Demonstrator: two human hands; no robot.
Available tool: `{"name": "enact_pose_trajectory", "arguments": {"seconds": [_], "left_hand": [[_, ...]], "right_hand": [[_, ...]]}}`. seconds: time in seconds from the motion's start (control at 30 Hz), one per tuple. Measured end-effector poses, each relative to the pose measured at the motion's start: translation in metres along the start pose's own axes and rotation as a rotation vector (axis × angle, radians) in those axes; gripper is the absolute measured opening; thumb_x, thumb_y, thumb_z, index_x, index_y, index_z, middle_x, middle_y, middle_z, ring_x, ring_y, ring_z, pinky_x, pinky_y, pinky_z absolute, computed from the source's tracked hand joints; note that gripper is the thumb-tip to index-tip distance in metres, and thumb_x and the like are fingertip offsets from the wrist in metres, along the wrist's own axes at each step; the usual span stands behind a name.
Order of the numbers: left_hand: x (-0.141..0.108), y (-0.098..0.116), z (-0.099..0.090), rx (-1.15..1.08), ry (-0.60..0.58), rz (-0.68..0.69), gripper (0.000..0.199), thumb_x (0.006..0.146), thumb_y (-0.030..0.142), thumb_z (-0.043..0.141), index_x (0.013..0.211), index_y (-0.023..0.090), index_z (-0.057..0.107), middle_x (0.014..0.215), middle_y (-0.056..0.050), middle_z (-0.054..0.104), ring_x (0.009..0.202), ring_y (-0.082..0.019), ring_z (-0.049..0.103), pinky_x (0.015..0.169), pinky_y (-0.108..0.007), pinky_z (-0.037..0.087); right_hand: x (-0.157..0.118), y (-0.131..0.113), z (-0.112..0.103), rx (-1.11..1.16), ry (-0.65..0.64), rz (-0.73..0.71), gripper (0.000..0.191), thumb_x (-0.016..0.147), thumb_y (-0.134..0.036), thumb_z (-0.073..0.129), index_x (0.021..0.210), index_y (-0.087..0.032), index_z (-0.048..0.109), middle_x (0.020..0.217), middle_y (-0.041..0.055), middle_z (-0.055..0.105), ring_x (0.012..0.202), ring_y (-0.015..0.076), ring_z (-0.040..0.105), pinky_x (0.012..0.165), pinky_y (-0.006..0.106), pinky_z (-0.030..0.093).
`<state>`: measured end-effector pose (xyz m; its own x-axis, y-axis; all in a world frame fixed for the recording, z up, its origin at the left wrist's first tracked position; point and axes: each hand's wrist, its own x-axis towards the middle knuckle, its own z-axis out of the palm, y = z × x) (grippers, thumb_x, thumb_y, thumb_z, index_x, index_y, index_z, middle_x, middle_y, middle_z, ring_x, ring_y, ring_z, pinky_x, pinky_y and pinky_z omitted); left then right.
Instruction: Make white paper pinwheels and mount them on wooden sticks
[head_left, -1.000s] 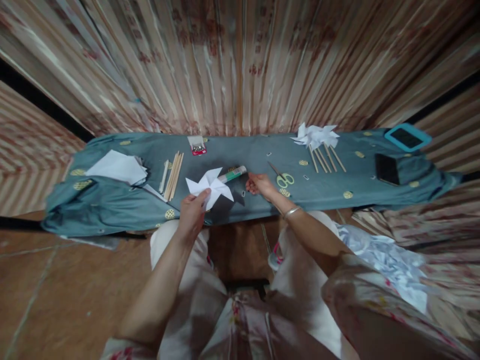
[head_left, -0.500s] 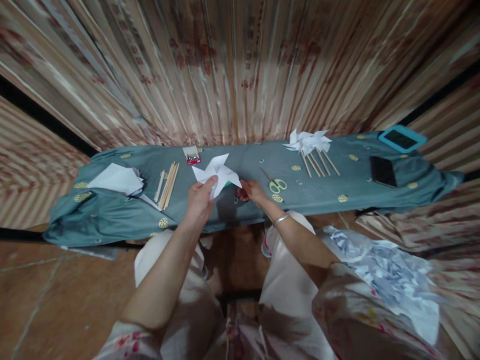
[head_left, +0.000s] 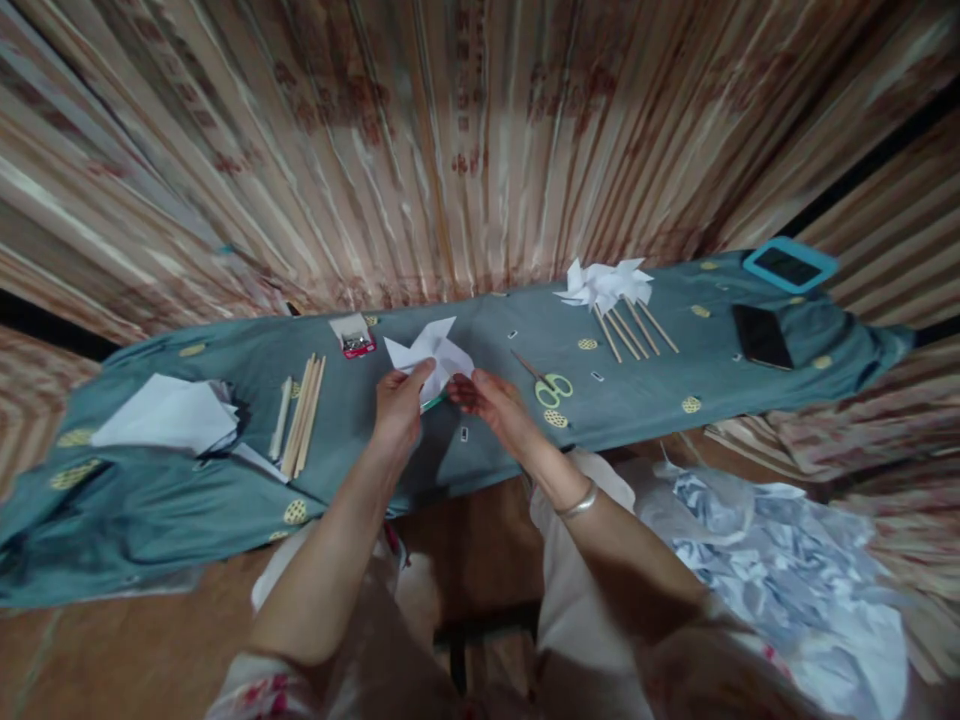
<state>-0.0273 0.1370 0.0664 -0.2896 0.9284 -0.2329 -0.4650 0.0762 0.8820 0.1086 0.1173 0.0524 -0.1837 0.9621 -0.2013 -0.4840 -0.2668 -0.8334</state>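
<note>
A folded white paper pinwheel (head_left: 442,350) is held up over the middle of the cloth-covered table. My left hand (head_left: 400,400) pinches its centre, with the thumb on top. My right hand (head_left: 491,398) is at the pinwheel's right edge, its fingers curled beneath the paper and partly hidden. Something green shows under the pinwheel between my hands. To the right of my right hand lie green-handled scissors (head_left: 553,389). Left of my left hand are wooden sticks (head_left: 304,418) and an open red box of small metal pieces (head_left: 358,343).
White paper sheets (head_left: 169,415) lie on the table's left part. Pinwheels on sticks (head_left: 604,287) rest at the back right, near a dark phone (head_left: 761,337) and a blue-framed device (head_left: 790,265). A bag of crumpled paper (head_left: 795,570) sits on the floor at right.
My right hand has moved in to the pinwheel's right side, its fingers now further under the paper. The view has tilted and shifted, so the table's left end appears lower and closer.
</note>
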Motion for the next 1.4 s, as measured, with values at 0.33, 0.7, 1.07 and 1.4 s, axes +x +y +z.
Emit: {"name": "enact_pose_trajectory", "arguments": {"seconds": [0.33, 0.7, 1.07, 1.4], "left_hand": [[-0.004, -0.003, -0.001, -0.035, -0.075, -0.092, 0.035, 0.039, 0.032, 0.093, 0.062, 0.016, 0.074, 0.062, 0.0, 0.072, 0.058, -0.011, 0.062, 0.063, -0.022, 0.048], [-0.004, 0.003, -0.002, -0.059, -0.042, -0.162, 0.039, 0.035, 0.032, 0.094, 0.061, 0.013, 0.072, 0.058, 0.0, 0.069, 0.053, -0.01, 0.06, 0.057, -0.021, 0.046], [-0.004, 0.001, -0.016, 0.037, -0.038, -0.109, 0.027, 0.044, 0.031, 0.087, 0.061, 0.015, 0.075, 0.06, -0.002, 0.072, 0.053, -0.011, 0.059, 0.056, -0.022, 0.045], [-0.015, 0.006, -0.019, 0.127, -0.046, -0.079, 0.025, 0.046, 0.03, 0.086, 0.062, 0.015, 0.075, 0.061, -0.002, 0.071, 0.053, -0.011, 0.058, 0.053, -0.022, 0.044]], "right_hand": [[0.016, 0.006, 0.008, 0.091, 0.059, 0.105, 0.032, 0.051, -0.041, 0.092, 0.067, -0.021, 0.073, 0.064, -0.0014, 0.071, 0.061, 0.0102, 0.063, 0.061, 0.021, 0.052], [0.018, 0.011, 0.011, 0.067, 0.064, 0.103, 0.035, 0.051, -0.038, 0.094, 0.066, -0.018, 0.071, 0.06, -0.0034, 0.068, 0.055, 0.0074, 0.061, 0.057, 0.02, 0.053], [0.016, 0.016, 0.015, 0.006, 0.065, 0.077, 0.04, 0.051, -0.047, 0.093, 0.069, -0.018, 0.073, 0.063, -0.002, 0.069, 0.057, 0.0086, 0.061, 0.057, 0.022, 0.05], [0.015, 0.015, 0.01, -0.18, 0.018, -0.015, 0.035, 0.058, -0.048, 0.088, 0.069, -0.02, 0.069, 0.064, -0.0042, 0.062, 0.061, 0.01, 0.053, 0.061, 0.025, 0.044]]}}
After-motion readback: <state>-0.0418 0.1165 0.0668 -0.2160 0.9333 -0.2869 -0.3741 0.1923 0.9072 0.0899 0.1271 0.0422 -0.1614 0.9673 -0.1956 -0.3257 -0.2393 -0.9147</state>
